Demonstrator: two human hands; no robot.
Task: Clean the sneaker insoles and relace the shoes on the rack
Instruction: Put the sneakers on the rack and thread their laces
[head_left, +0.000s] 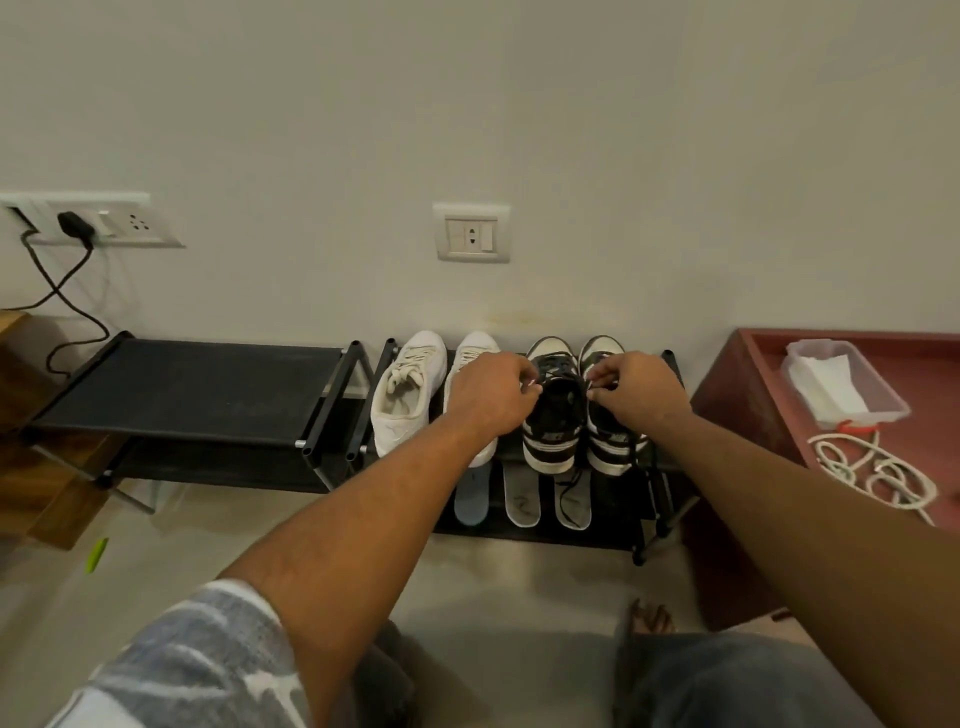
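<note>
Sneaker, black-and-white (553, 415), on the top shelf of the rack (332, 400), mid-relacing with both hands on it.
Left hand (488, 395) at its 9 o'clock and right hand (636, 392) at its 3 o'clock, fingers curled, each seem to pinch an end of the lace (557, 362) above the shoe mouth. Lace looks soft, limp and light, so grip near the stiff tips to thread. Shoe looks light and semi-stiff and may slide if tugged. Second black sneaker (608, 452) just beside at 3 o'clock, white sneakers (405, 400) at 9 o'clock. Insoles (522, 501), thin and likely floppy, on the lower shelf at 6 o'clock. Red tray (753, 364) with plastic tub (841, 384) and rope (878, 478) farther out at 3 o'clock.
</note>
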